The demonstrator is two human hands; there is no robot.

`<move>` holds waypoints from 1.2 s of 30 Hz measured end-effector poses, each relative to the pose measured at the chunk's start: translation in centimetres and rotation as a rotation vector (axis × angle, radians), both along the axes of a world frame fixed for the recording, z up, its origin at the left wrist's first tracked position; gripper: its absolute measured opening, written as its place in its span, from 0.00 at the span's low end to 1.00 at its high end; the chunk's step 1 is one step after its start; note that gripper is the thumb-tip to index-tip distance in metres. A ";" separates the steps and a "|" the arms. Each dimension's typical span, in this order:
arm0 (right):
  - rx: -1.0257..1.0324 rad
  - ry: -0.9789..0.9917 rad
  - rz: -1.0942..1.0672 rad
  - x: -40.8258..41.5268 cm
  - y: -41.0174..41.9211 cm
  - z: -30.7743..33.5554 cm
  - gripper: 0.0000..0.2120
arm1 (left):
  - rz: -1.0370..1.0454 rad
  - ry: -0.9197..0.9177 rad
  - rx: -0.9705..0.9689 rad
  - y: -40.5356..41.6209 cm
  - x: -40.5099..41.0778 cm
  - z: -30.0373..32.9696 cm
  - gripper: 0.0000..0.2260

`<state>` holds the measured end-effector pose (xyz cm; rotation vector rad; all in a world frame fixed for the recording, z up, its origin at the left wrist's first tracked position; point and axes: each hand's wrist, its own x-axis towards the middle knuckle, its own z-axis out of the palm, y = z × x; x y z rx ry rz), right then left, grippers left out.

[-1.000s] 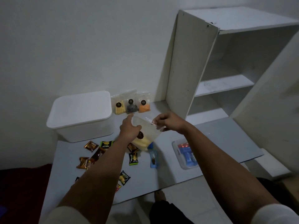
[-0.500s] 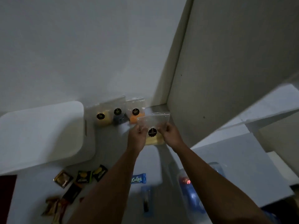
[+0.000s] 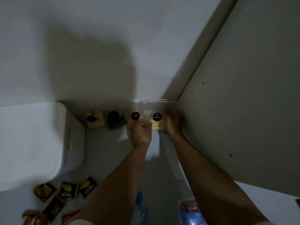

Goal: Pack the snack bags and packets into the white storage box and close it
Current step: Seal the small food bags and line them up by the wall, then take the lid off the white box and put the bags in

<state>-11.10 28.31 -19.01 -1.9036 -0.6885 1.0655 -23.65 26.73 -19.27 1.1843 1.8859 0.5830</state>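
White wall [image 3: 97, 38], shelf unit side panel [image 3: 251, 95], grey tabletop [image 3: 103, 151]

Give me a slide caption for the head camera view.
Both hands, left and right, hold a clear plastic snack bag beside the closed white storage box.

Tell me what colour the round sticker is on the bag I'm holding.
Black with pale lettering, on the clear bag; head view.

Both hands hold a clear bag [image 3: 156, 118] of yellow snacks upright at the wall: left hand [image 3: 140, 133] at its 9 o'clock edge, right hand [image 3: 172, 123] at 3. Three more bags [image 3: 113, 120] stand at its 9 o'clock. The lidded white box [image 3: 32, 143] lies farther that way, small packets [image 3: 68, 190] at 7.
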 end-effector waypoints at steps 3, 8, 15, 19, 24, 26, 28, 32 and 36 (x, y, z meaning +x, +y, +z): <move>0.044 -0.059 0.000 0.2 0.9 -0.5 0.16 | 0.016 -0.026 -0.011 -0.1 0.4 0.5 0.06; 0.042 -0.080 -0.045 0.4 0.1 -0.9 0.25 | -0.052 -0.022 0.010 -0.9 -1.0 1.0 0.11; 0.022 -0.103 -0.038 -3.0 -8.5 0.9 0.19 | -0.141 0.114 0.055 -5.2 -6.7 3.0 0.15; 0.067 -0.132 -0.001 -7.2 -10.9 3.6 0.11 | -0.205 0.194 0.159 -6.5 -10.8 5.9 0.14; 0.185 -0.130 0.223 -14.6 -9.3 7.6 0.09 | -0.107 0.144 0.461 -5.8 -18.5 12.1 0.06; 0.145 -0.134 0.357 -17.7 -8.3 9.4 0.12 | -0.071 0.148 0.540 -5.3 -22.6 13.6 0.07; 0.084 -0.103 0.450 -21.0 -7.5 10.9 0.16 | -0.065 0.204 0.585 -4.8 -27.2 14.5 0.10; -0.025 -0.107 0.517 -26.8 -6.7 13.4 0.19 | -0.053 0.512 0.480 -4.3 -36.9 14.3 0.21; -0.198 -0.034 0.478 -30.6 -6.2 14.1 0.20 | 0.070 0.718 0.238 -4.9 -45.0 13.2 0.31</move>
